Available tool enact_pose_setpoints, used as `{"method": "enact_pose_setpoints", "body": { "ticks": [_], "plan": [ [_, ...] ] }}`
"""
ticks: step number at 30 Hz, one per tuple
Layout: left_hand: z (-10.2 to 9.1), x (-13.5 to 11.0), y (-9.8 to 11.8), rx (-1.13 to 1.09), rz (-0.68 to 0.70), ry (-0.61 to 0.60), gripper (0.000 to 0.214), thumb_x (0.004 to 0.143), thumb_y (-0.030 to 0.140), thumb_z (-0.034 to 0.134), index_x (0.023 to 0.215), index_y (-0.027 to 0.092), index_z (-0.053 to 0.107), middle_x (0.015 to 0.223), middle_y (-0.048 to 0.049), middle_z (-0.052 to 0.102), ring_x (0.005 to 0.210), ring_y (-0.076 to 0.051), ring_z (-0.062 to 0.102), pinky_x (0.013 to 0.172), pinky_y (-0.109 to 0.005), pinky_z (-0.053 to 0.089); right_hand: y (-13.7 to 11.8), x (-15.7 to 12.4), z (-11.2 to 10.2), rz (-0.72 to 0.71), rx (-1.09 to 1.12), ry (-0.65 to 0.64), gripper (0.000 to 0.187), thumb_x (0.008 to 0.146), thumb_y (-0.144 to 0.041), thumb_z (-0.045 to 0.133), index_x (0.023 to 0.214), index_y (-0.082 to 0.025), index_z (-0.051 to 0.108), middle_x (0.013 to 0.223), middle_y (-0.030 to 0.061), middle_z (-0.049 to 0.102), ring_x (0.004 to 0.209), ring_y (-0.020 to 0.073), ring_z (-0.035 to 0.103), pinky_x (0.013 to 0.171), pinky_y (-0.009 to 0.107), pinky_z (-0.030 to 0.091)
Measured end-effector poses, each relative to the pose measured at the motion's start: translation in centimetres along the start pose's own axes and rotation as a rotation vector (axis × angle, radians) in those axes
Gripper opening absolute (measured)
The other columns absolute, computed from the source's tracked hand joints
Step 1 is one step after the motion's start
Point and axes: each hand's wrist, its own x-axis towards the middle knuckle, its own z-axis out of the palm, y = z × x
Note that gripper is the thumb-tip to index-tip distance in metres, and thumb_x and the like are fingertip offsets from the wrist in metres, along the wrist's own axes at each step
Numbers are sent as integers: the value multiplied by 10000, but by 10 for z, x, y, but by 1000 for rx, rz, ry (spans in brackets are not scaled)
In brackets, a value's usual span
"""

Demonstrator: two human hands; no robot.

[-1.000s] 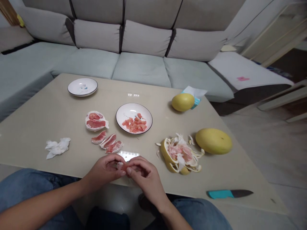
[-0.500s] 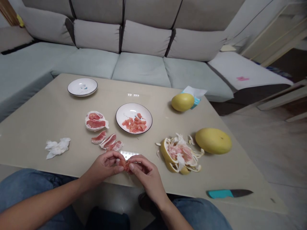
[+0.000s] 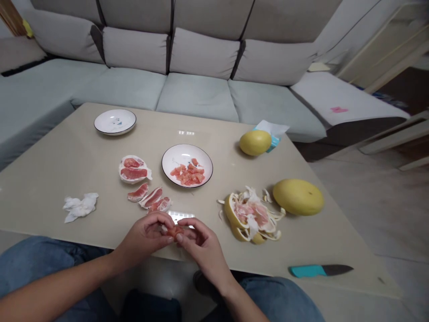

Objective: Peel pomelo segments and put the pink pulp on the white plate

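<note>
Between my fingertips, over the table's near edge, is a small piece of pink pomelo flesh. My left hand pinches it from the left and my right hand from the right; the fingers partly hide it. Just beyond my left hand lie several pomelo segments with pale skin on them. Behind those sits a partly peeled pomelo chunk showing red flesh. A white, dark-rimmed plate farther back holds a pile of peeled pink pieces.
To the right, a yellow rind is filled with peel scraps. Two whole pomelos and a tissue pack stand beyond it. A teal-handled knife lies near the front edge. Crumpled tissue and another plate are at left.
My right hand's fingers have shifted slightly on the pomelo flesh, with the index finger lifted and spread a little more. Everything on the table stays in place.
</note>
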Motion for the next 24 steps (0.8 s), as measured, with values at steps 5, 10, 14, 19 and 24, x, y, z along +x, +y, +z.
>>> {"method": "enact_pose_setpoints", "body": {
  "ticks": [5, 10, 14, 19, 24],
  "plan": [
    [-2, 2, 1, -50, -70, 5, 177, 712, 186, 777, 844, 172, 659, 924, -33, 643, 902, -174, 605, 813, -292, 479, -2, -1, 0, 29, 48, -3, 272, 758, -379, 749, 947, -199, 674, 809, 21, 705, 690, 142, 632, 693, 282, 508],
    [-2, 3, 7, -115, -207, 14, 221, 713, 208, 784, 886, 164, 653, 882, -24, 653, 850, -167, 613, 809, -298, 472, -7, 0, -4, 48, 68, -5, 259, 731, -372, 774, 918, -201, 719, 765, 13, 712, 678, 146, 643, 691, 282, 522],
    [-1, 2, 10, -210, -257, -20, 219, 752, 206, 762, 937, 160, 653, 820, -4, 645, 814, -127, 596, 782, -244, 459, -10, 1, -9, 70, 81, 10, 265, 730, -369, 780, 929, -198, 739, 752, 19, 722, 678, 143, 652, 687, 274, 530],
    [-3, 1, 13, -365, -350, -41, 177, 786, 172, 739, 938, 161, 649, 861, -1, 641, 837, -97, 604, 838, -231, 471, -15, 1, -14, 84, 105, 13, 295, 736, -380, 779, 969, -202, 742, 820, 36, 736, 723, 155, 673, 705, 284, 543],
    [-3, 1, 18, -449, -438, 18, 207, 824, 192, 706, 1022, 180, 646, 930, -19, 652, 876, -114, 632, 878, -282, 500, -17, 1, -15, 142, 208, -29, 360, 737, -384, 783, 1038, -194, 722, 886, 57, 744, 726, 139, 671, 699, 264, 540]
  ]
}}
